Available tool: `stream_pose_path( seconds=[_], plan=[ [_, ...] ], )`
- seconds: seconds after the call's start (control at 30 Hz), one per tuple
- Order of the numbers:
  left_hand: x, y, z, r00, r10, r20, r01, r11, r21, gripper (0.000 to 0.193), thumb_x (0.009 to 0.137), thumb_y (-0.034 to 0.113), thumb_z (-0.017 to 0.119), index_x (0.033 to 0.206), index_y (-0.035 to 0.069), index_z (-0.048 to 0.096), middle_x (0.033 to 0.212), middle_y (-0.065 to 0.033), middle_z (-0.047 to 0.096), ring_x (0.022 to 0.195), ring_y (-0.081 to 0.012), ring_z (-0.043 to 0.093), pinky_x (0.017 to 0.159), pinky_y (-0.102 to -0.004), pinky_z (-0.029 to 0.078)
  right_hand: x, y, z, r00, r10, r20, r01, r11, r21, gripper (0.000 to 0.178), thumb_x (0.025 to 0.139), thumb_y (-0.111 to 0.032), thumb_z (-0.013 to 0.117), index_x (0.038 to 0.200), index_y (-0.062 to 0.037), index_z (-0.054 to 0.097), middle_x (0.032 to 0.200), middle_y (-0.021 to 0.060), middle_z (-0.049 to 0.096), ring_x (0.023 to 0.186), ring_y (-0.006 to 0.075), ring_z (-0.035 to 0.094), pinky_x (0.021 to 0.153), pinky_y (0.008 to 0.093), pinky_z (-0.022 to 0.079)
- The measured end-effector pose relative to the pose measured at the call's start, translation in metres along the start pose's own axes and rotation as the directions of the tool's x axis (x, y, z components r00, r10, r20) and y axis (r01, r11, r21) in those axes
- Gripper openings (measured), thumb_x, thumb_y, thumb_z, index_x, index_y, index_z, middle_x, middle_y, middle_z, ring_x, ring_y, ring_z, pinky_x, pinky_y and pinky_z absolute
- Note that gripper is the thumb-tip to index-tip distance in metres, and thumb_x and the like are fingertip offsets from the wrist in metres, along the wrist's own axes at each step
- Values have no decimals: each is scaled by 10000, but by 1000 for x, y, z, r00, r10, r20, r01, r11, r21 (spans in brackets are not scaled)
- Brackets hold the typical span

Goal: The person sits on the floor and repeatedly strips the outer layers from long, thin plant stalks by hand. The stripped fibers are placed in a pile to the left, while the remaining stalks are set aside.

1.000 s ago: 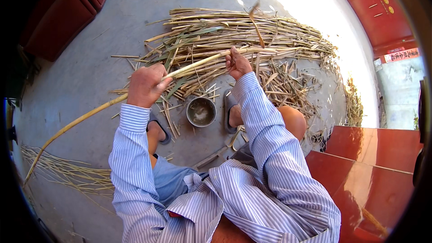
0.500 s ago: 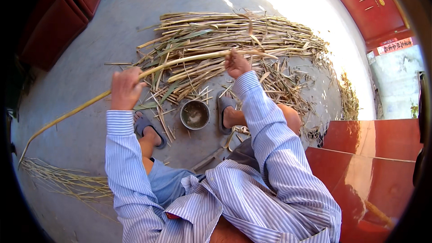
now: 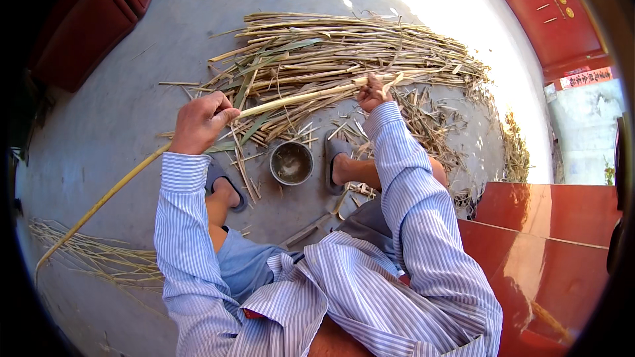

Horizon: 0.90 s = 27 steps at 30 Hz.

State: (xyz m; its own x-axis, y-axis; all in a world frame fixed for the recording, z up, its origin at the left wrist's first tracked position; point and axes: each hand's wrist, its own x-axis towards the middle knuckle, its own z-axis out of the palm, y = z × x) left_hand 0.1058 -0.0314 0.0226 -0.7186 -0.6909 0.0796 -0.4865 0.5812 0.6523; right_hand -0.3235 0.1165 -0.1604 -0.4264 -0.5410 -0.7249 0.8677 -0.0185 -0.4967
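A long yellowish reed stalk (image 3: 291,100) runs from my right hand down past my left hand, bending to the floor at the far left. My left hand (image 3: 204,122) is wrapped round the middle of the stalk. Near its other end, my right hand (image 3: 374,93) is closed, fingers pinched at the stalk, with a pale dry strip sticking out past them. Behind both hands lies a wide pile of dry stalks (image 3: 344,39) with some green leaves. Between my feet stands a round metal bowl (image 3: 291,163) with murky liquid in it.
Dry leaf scraps (image 3: 430,122) lie right of the bowl. Thin peeled stalks (image 3: 99,254) are spread at the lower left. A long flat tool (image 3: 307,231) rests before my lap. Glossy red panels (image 3: 529,251) stand at right, a dark red sofa (image 3: 83,33) at upper left.
The stalk and both hands have shifted slightly right. My left hand has turned, its thumb now lying along the stalk. The dry strip at my right hand now points upward.
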Motion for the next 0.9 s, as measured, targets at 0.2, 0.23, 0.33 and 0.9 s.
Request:
stream_pose_path(
  seconds=[0.2, 0.23, 0.33, 0.9],
  plan=[
    [-6, -5, 7, 977, -109, 183, 97, 993, 73, 310, 745, 345, 730, 728, 48, 643, 690, -110, 625, 646, -279, 594, 597, -403, 437, -47, 50, 21, 920, 91, 382, -62, 994, -87, 336, 999, -322, 472, 1114, -12, 535, 1067, 109, 678, 612, 73, 538, 526, 201, 454],
    [-4, -5, 11, 982, -96, 161, 81, 992, 97, 314, 742, 349, 730, 722, 48, 644, 689, -111, 624, 650, -282, 595, 601, -409, 439, -55, 63, 27, 875, 125, 469, -65, 988, -141, 289, 997, -287, 491, 1100, -24, 546, 1070, 106, 678, 630, 73, 561, 545, 204, 478],
    [-3, -2, 17, 995, -55, 89, 41, 987, 154, 296, 739, 326, 722, 712, 46, 630, 683, -124, 614, 668, -309, 600, 609, -437, 440, -73, 92, 43, 920, -4, 392, -12, 999, 39, 217, 962, -265, 568, 1012, -54, 580, 903, 52, 679, 683, 95, 628, 536, 223, 530],
    [-8, -39, 0, 975, 203, -85, -156, 909, 388, 218, 752, 272, 688, 731, 85, 579, 695, -81, 599, 701, -285, 566, 665, -404, 333, -56, 59, 70, 981, -162, 103, 169, 984, -64, 143, 938, -197, 598, 879, -76, 553, 750, 44, 607, 688, 148, 634, 533, 250, 535]
  ],
)
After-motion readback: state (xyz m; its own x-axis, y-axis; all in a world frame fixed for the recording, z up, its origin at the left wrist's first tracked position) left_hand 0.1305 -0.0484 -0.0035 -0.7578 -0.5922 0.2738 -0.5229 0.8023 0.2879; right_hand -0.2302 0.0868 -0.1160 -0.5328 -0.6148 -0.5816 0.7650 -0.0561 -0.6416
